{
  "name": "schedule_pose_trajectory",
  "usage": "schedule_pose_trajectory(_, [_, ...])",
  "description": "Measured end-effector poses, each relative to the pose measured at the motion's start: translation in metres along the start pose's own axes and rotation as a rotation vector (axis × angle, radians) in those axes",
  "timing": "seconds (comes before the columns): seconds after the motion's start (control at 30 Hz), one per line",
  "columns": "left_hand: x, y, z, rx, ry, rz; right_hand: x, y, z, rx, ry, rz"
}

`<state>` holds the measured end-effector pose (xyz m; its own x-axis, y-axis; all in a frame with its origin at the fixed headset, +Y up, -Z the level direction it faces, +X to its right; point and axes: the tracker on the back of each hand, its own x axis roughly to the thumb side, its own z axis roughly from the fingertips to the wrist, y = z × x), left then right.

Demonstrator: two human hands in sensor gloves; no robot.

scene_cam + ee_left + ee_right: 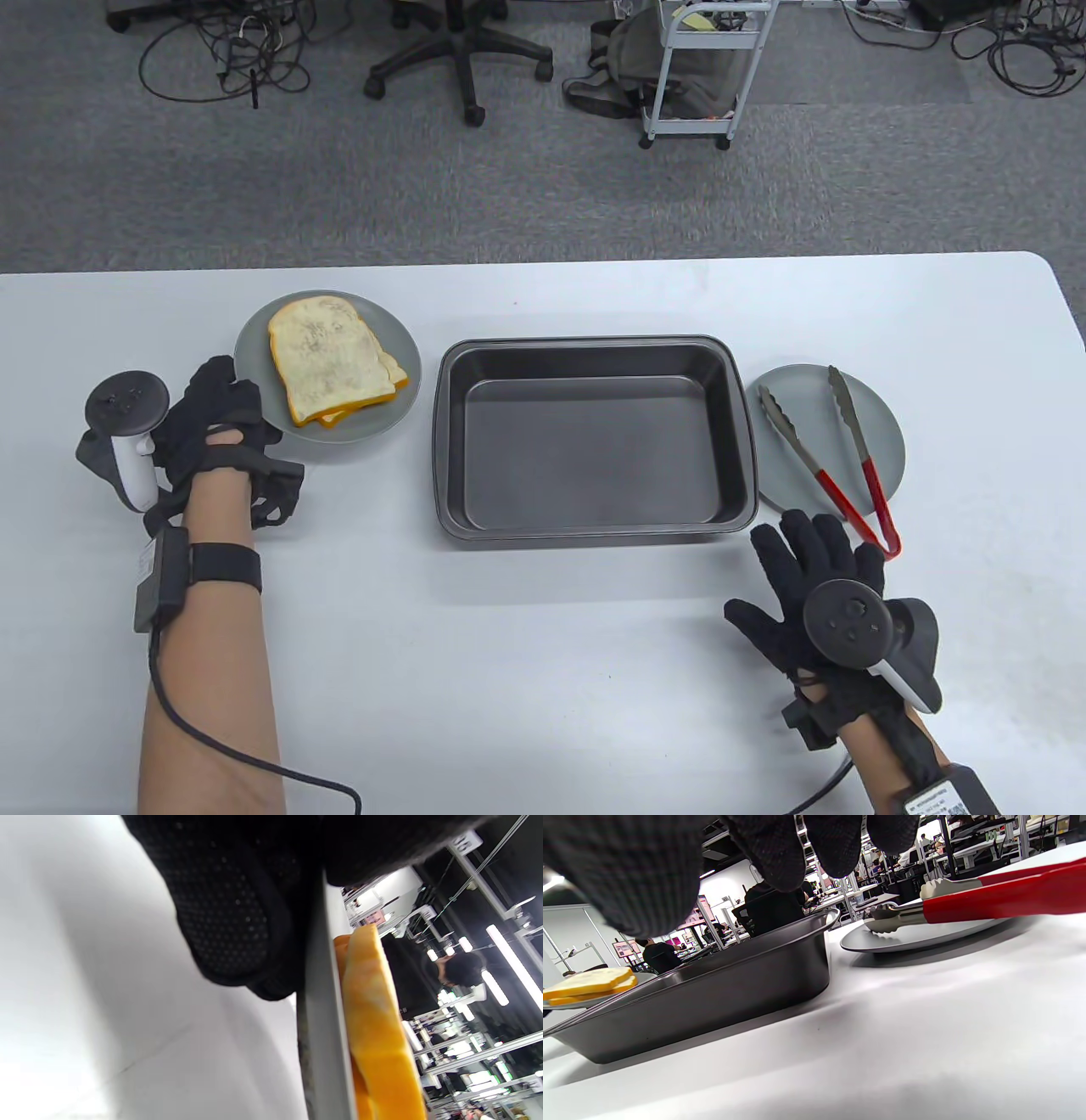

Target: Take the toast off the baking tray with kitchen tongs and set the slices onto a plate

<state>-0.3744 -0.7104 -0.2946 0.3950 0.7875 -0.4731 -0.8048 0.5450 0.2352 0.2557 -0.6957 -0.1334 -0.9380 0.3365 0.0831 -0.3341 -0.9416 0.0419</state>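
Two toast slices (333, 361) lie stacked on a grey plate (394, 335) left of the baking tray (585, 344), whose floor is bare. My left hand (222, 399) sits at that plate's left edge with curled fingers. In the left wrist view the glove (237, 899) lies on both sides of the plate rim (322, 1027), beside the toast crust (373, 1005). The red-handled tongs (874, 488) rest on a second grey plate (802, 399) right of the tray. Just below their hinge end, my right hand (814, 552) lies flat on the table with fingers spread, holding nothing.
The white table's far edge runs behind the plates; grey carpet, an office chair base and a cart stand beyond it. The right wrist view shows the tray wall (734, 984) to the left and the tongs (988, 902) ahead on their plate (916, 938).
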Motion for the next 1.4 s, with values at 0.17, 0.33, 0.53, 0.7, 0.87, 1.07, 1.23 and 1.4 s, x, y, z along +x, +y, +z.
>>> schedule_pose_trajectory(0.17, [-0.002,-0.021,-0.026,-0.051,0.043,-0.054,-0.004,0.001,-0.002,0.02,0.008,-0.016])
schedule_pose_trajectory(0.33, [-0.001,-0.031,-0.042,-0.053,0.069,-0.137,-0.004,0.001,-0.003,0.031,0.005,-0.03])
schedule_pose_trajectory(0.53, [0.013,-0.034,-0.05,0.077,0.088,-0.469,-0.004,0.001,-0.003,0.048,0.001,-0.039])
schedule_pose_trajectory(0.7, [0.023,-0.04,-0.057,0.101,0.069,-0.581,-0.004,0.001,-0.002,0.05,-0.008,-0.061])
schedule_pose_trajectory(0.87, [0.029,-0.051,-0.058,0.119,0.077,-0.757,-0.004,0.003,-0.003,0.062,-0.012,-0.075])
schedule_pose_trajectory(1.07, [0.037,-0.049,-0.04,0.162,-0.03,-0.726,-0.004,0.003,-0.003,0.07,-0.006,-0.079])
schedule_pose_trajectory(1.23, [0.039,-0.051,-0.001,0.208,-0.179,-0.793,-0.004,0.004,-0.003,0.075,0.006,-0.085])
schedule_pose_trajectory(1.4, [0.041,-0.048,0.052,0.207,-0.314,-0.849,0.002,0.002,0.001,0.056,-0.012,-0.073])
